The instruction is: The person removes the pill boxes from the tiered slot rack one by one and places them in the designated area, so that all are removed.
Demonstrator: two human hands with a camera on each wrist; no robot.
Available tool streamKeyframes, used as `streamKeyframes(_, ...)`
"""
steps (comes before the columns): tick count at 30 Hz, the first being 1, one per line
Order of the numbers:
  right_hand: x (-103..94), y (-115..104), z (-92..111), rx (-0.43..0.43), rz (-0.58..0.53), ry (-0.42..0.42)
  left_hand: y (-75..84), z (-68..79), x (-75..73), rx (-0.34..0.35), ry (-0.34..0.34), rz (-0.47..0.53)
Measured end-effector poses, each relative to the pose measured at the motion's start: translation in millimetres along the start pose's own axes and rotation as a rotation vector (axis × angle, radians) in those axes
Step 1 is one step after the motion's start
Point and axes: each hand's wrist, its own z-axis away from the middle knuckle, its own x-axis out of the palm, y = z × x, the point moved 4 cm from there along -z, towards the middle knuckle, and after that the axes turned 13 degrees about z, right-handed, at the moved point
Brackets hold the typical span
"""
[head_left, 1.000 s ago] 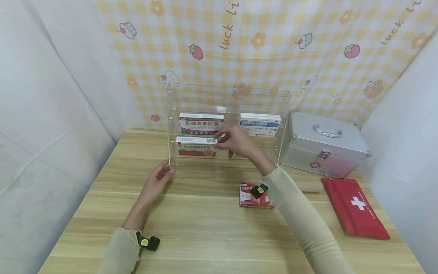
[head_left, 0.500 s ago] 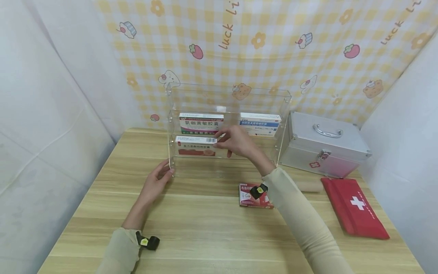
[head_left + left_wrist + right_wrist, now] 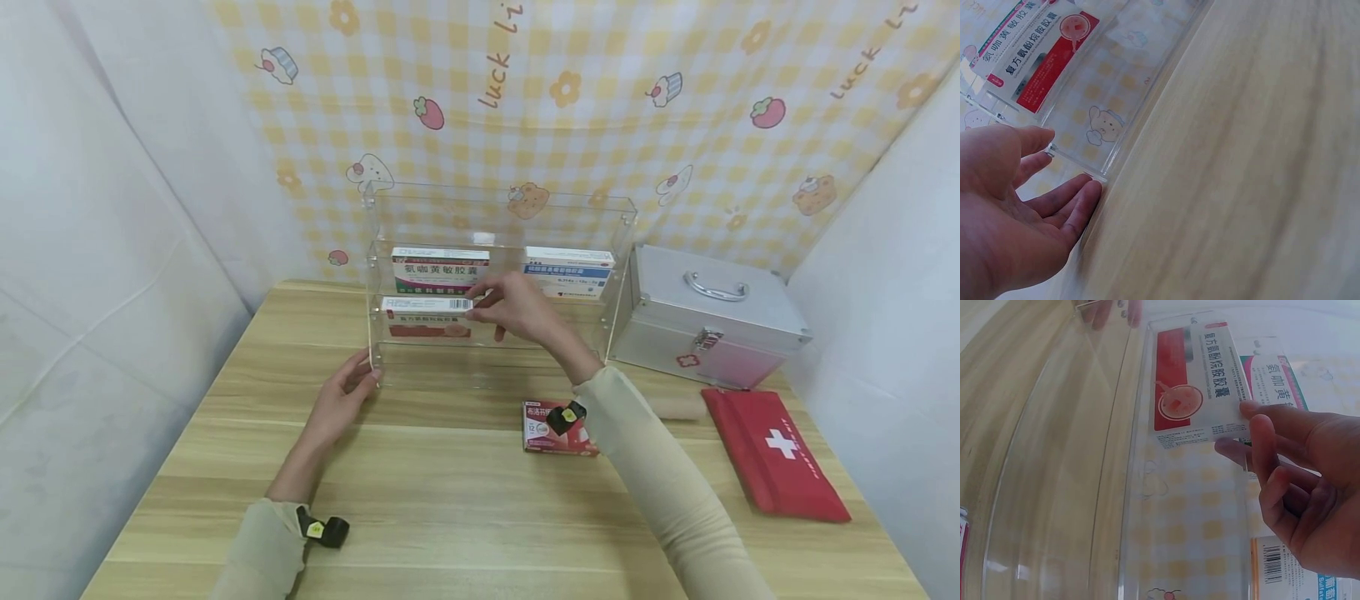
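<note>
In the head view my left hand (image 3: 341,404) grips the lower left edge of a clear acrylic display rack (image 3: 432,365). The left wrist view shows its fingertips (image 3: 1092,190) right at the rack's bottom corner, beside the table top. My right hand (image 3: 517,308) reaches into the rack and pinches the right end of a white and red medicine box (image 3: 427,325), which stands upright on a lower tier. In the right wrist view, one fingertip lies at the box's top edge (image 3: 1244,394) and another at its end. The remaining right fingers are curled.
One tier above stand a green and white medicine box (image 3: 441,273) and a blue and white one (image 3: 570,279). A red medicine box (image 3: 542,429) lies on the table, partly under my right wrist. Rightward are a silver case (image 3: 720,312), a tan roll (image 3: 678,408) and a red first aid pouch (image 3: 776,467).
The white and red medicine box has shifted very slightly left, with my right fingertips following. My left hand stays at the rack's corner.
</note>
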Motion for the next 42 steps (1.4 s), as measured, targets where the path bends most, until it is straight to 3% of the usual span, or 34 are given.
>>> streamKeyframes(11,-8.0,-3.8,2.0,0.033,0.053,0.027,-1.1,-1.3,0.0,0.011,0.003,-0.002)
streamKeyframes(42,-34.7,-31.8,11.1,0.013,0.101,0.091,6.7,3.7,1.5,0.019,0.004,0.018)
